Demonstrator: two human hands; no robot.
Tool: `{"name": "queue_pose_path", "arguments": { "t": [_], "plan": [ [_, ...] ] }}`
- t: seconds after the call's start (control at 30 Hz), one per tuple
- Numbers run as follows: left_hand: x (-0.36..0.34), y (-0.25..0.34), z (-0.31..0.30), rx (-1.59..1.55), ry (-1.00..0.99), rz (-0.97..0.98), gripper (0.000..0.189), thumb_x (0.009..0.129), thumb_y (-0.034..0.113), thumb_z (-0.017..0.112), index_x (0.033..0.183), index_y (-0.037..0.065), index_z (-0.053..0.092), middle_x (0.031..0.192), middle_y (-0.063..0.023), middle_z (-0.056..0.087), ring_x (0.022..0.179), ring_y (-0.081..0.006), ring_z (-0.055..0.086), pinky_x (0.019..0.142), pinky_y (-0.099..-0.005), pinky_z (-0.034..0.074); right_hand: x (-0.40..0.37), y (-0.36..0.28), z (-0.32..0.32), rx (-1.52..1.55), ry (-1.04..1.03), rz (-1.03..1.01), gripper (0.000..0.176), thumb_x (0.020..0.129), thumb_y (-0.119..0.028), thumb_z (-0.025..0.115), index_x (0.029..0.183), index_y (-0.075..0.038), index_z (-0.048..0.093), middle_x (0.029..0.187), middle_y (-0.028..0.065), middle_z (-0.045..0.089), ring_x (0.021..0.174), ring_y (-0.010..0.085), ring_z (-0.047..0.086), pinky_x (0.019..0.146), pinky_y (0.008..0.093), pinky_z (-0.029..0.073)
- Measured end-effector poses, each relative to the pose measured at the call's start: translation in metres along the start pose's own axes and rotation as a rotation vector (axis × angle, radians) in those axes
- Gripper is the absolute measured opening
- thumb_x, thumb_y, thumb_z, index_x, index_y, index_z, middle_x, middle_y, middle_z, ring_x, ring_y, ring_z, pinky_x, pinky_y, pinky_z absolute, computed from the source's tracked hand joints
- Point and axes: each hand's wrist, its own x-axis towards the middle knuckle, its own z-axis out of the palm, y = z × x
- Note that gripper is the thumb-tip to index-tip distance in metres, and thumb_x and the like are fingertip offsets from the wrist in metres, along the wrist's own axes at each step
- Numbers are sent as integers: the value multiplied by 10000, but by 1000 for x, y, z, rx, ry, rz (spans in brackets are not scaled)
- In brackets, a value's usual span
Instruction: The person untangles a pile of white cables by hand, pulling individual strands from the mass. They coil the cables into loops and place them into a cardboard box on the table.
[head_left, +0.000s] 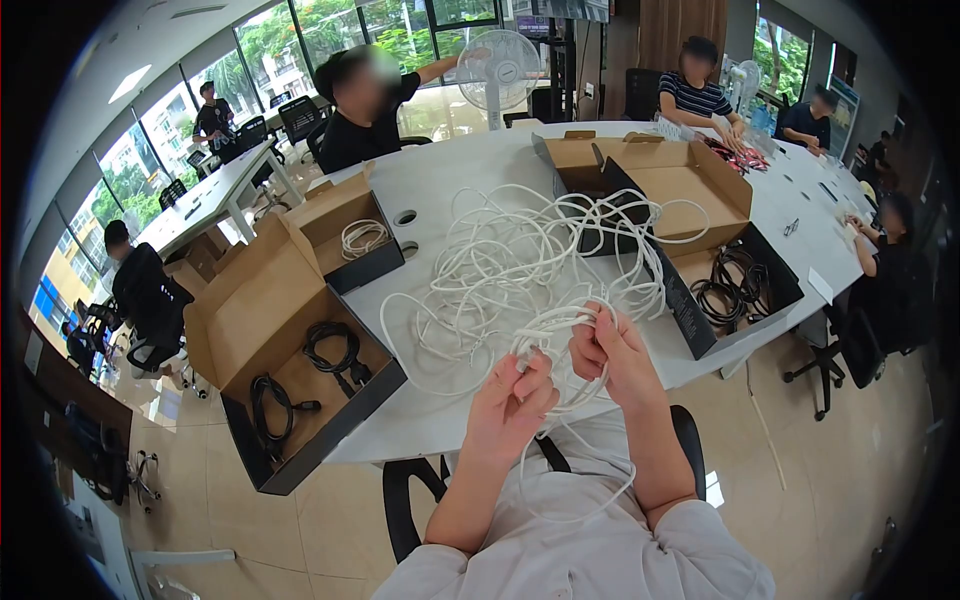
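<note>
A large tangle of white cable (pixel 495 250) spreads over the middle of the white table (pixel 350 440) and runs down to my lap. My left hand (pixel 512 398) pinches the cable near an end, where a small plug seems to show at the fingertips. Beside it, my right hand (pixel 622 362) is closed around several loops of the same cable. Both hands are above the near table edge, a little apart. Some loose strands hang below them across my light shirt (pixel 560 540).
At left, an open cardboard box (pixel 350 400) holds black cables; a smaller box (pixel 375 265) behind holds coiled white cable. At right, another open box (pixel 700 330) contains black cables, with a further box (pixel 570 180) behind. A fan (pixel 497 72) and several people are around.
</note>
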Motion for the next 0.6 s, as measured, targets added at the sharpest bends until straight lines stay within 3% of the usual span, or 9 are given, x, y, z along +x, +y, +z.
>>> {"name": "queue_pose_path", "arguments": {
  "t": [0.07, 0.37, 0.6],
  "plan": [
    [0, 4, 1, -27, -19, -15, 239, 990, 259, 414, 1040, 49, 515, 585, 69, 317, 462, -50, 285, 506, -229, 246, 2, 2, 3, -30, 5, 20, 411, 966, -478, 412, 826, -91, 407, 595, -43, 301, 492, 65, 311, 444, 221, 274],
    [4, 12, 5, 63, 129, 6, 214, 965, 259, 391, 967, 61, 474, 519, 78, 195, 412, -60, 178, 469, -241, 193, 4, 5, 7, -17, 118, 53, 517, 945, -569, 355, 923, -63, 456, 686, -16, 371, 577, 75, 376, 473, 218, 333],
    [6, 14, 3, 44, 243, 7, 207, 936, 267, 429, 916, 68, 487, 501, 78, 177, 400, -63, 162, 444, -242, 184, 7, 7, 5, -14, 211, 68, 440, 992, -445, 360, 1045, -30, 498, 739, 5, 460, 615, 95, 427, 487, 230, 353]
  ]
}}
